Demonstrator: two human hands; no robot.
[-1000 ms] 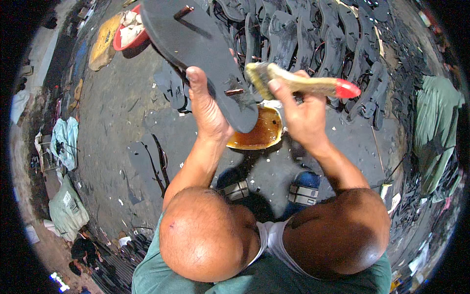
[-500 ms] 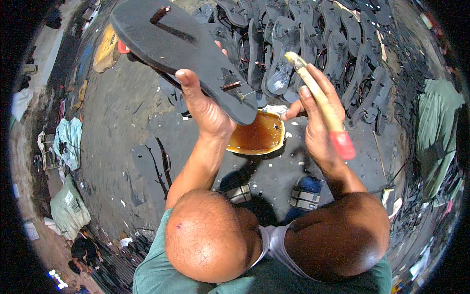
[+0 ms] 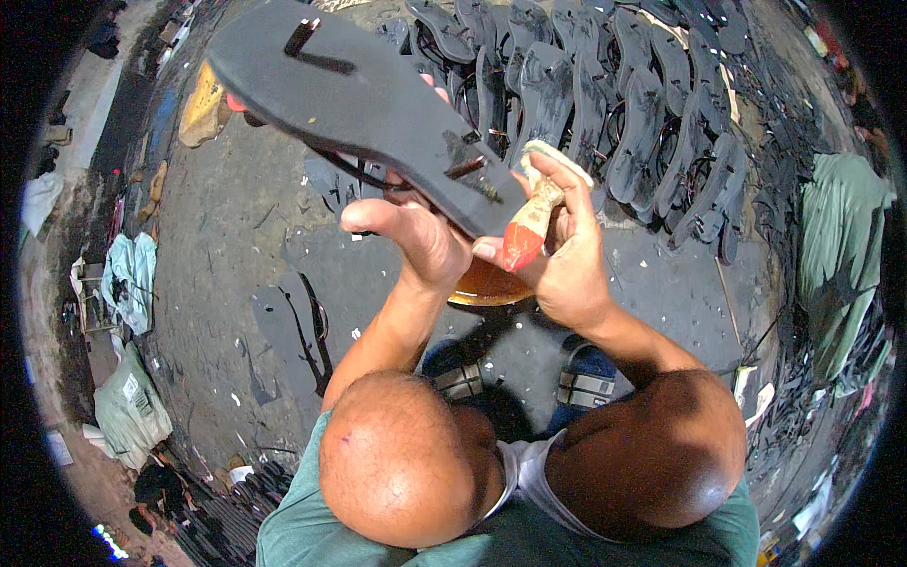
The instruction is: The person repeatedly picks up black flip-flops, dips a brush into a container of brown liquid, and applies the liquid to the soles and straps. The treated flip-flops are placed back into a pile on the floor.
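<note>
A dark grey sandal sole is tilted in front of me, with shiny dark strap ends poking through its slots. My left hand supports it from below, thumb stretched out away from the edge and some fingertips showing beyond the far edge. My right hand grips a pale brush with a red handle end. Its thumb and fingers also meet the heel end of the sole. Beneath the hands, a shallow dish of amber glue-like liquid is mostly hidden.
Many dark sandals lie in rows at the far right. A yellow block-like thing is at the far left. Loose black straps lie on the floor at left, and green cloth lies at right.
My right hand has come left to the sole's heel, and the brush has turned in its fingers. The sole has shifted slightly right at the heel. My left thumb has lifted off it.
</note>
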